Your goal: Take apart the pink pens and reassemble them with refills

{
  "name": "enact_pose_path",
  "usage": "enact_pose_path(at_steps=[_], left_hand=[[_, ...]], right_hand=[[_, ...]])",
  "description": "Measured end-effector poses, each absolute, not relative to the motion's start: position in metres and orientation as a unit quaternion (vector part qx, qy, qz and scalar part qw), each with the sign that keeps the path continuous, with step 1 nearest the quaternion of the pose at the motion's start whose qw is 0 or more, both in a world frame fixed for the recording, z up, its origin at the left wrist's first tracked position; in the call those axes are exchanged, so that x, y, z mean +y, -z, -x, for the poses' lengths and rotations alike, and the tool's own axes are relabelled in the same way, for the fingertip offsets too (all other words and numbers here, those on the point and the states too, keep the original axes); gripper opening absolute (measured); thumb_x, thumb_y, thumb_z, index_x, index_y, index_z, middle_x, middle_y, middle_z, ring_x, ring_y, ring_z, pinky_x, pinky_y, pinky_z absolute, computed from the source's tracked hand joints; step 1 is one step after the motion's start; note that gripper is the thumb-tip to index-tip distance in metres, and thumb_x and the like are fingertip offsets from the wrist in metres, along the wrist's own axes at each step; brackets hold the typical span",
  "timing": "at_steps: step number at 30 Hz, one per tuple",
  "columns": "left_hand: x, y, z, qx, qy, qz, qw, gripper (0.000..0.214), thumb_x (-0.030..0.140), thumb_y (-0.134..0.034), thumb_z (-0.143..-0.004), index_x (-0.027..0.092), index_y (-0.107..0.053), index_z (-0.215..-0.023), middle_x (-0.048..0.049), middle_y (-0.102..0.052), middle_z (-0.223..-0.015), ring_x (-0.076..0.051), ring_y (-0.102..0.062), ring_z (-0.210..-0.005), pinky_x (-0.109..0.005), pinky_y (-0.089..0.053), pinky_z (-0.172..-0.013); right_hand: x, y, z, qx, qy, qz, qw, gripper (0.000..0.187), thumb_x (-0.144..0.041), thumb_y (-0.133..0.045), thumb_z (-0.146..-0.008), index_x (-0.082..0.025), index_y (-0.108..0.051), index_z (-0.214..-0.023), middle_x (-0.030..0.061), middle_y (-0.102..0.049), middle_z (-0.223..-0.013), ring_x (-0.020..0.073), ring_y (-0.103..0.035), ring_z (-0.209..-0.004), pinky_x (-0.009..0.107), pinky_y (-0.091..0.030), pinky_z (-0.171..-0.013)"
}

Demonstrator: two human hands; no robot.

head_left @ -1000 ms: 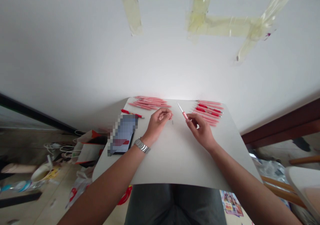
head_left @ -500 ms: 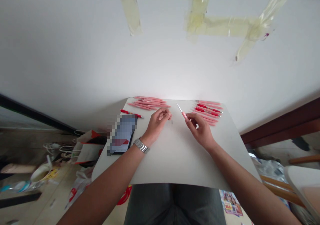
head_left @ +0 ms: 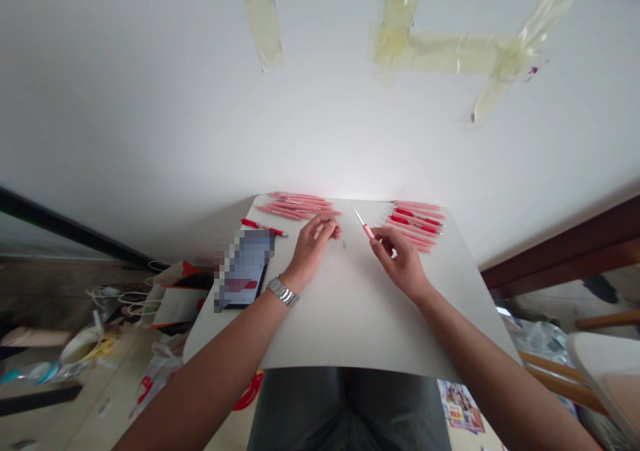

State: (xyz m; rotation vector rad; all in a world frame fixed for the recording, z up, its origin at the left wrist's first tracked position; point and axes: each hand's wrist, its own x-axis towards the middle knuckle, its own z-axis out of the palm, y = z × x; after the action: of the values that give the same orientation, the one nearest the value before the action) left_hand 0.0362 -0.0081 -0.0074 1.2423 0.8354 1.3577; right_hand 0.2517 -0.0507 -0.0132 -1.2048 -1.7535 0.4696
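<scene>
My right hand (head_left: 397, 257) is closed round the pink barrel of a pen (head_left: 367, 229); a thin white refill-like part sticks out of it, tilted up and to the left. My left hand (head_left: 317, 239) has its fingers curled together over the table, and what they hold, if anything, is hidden. On the table between the hands lies a tiny grey piece (head_left: 344, 245), too small to name for certain. Behind my left hand lies a pile of pink pens (head_left: 300, 204). Beyond my right hand is another group of pink pens (head_left: 420, 207), with red pens (head_left: 415, 223) among them.
A phone (head_left: 245, 271) with a blurred screen lies at the left of the white table (head_left: 360, 331), near a single red pen (head_left: 263, 227). The wall (head_left: 320, 137) rises behind the table. Bags and cables (head_left: 165, 297) are on the floor at left, and a stool (head_left: 605, 364) stands at right.
My left hand has shifted very slightly to the left, away from the tiny grey piece. My right hand holds the pen almost unmoved.
</scene>
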Motion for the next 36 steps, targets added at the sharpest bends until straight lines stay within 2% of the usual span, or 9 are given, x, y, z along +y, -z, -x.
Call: enact_pose_path(at_steps=[5,10,19,23,31,36], left_hand=[[-0.007,0.009,-0.034,0.352,-0.582,-0.496,0.539,0.022,0.040,-0.068,-0.093,0.018,-0.071,-0.091,-0.0046,-0.066,-0.089,-0.016,-0.062,-0.084,-0.029,-0.052,-0.078],[-0.007,0.006,-0.028,0.409,-0.559,-0.551,0.465,0.027,0.046,-0.065,-0.096,0.019,-0.070,-0.094,-0.0049,-0.068,-0.085,-0.017,-0.062,-0.079,-0.026,-0.047,-0.064],[-0.007,-0.003,-0.017,0.431,-0.488,-0.717,0.248,0.014,0.029,-0.056,-0.100,0.022,-0.066,-0.094,-0.0044,-0.069,-0.092,-0.018,-0.060,-0.080,-0.030,-0.047,-0.078],[-0.006,-0.003,-0.015,0.427,-0.466,-0.749,0.198,0.010,0.023,-0.056,-0.099,0.022,-0.065,-0.097,-0.0057,-0.070,-0.098,-0.020,-0.060,-0.084,-0.033,-0.046,-0.083],[-0.001,0.006,-0.009,0.461,-0.413,-0.774,0.137,0.007,0.019,-0.060,-0.095,0.022,-0.065,-0.098,-0.0052,-0.064,-0.092,-0.022,-0.058,-0.084,-0.036,-0.045,-0.083],[-0.003,0.013,-0.013,0.454,-0.354,-0.809,0.117,0.010,0.020,-0.064,-0.094,0.022,-0.067,-0.103,-0.0062,-0.066,-0.101,-0.024,-0.061,-0.098,-0.038,-0.049,-0.090]], right_hand=[[-0.051,0.012,-0.252,-0.716,-0.191,0.490,0.460,0.025,-0.042,-0.054,-0.105,-0.023,-0.067,-0.114,0.0037,-0.065,-0.088,0.0153,-0.050,-0.067,0.032,-0.044,-0.063],[-0.052,0.011,-0.251,-0.713,-0.192,0.493,0.461,0.025,-0.043,-0.054,-0.105,-0.023,-0.067,-0.114,0.0038,-0.066,-0.089,0.0153,-0.051,-0.068,0.032,-0.045,-0.063],[-0.052,0.011,-0.252,-0.706,-0.203,0.495,0.463,0.023,-0.043,-0.056,-0.104,-0.023,-0.066,-0.111,0.0025,-0.064,-0.086,0.0153,-0.050,-0.067,0.031,-0.044,-0.063],[-0.052,0.012,-0.252,-0.703,-0.207,0.497,0.465,0.022,-0.042,-0.056,-0.103,-0.023,-0.065,-0.110,0.0022,-0.063,-0.086,0.0152,-0.050,-0.067,0.031,-0.043,-0.062],[-0.052,0.013,-0.253,-0.701,-0.214,0.496,0.466,0.016,-0.036,-0.058,-0.102,-0.023,-0.064,-0.109,0.0014,-0.062,-0.085,0.0145,-0.049,-0.068,0.030,-0.043,-0.064],[-0.052,0.014,-0.253,-0.701,-0.218,0.493,0.467,0.015,-0.034,-0.058,-0.101,-0.022,-0.064,-0.109,0.0008,-0.061,-0.085,0.0140,-0.049,-0.068,0.030,-0.043,-0.064]])
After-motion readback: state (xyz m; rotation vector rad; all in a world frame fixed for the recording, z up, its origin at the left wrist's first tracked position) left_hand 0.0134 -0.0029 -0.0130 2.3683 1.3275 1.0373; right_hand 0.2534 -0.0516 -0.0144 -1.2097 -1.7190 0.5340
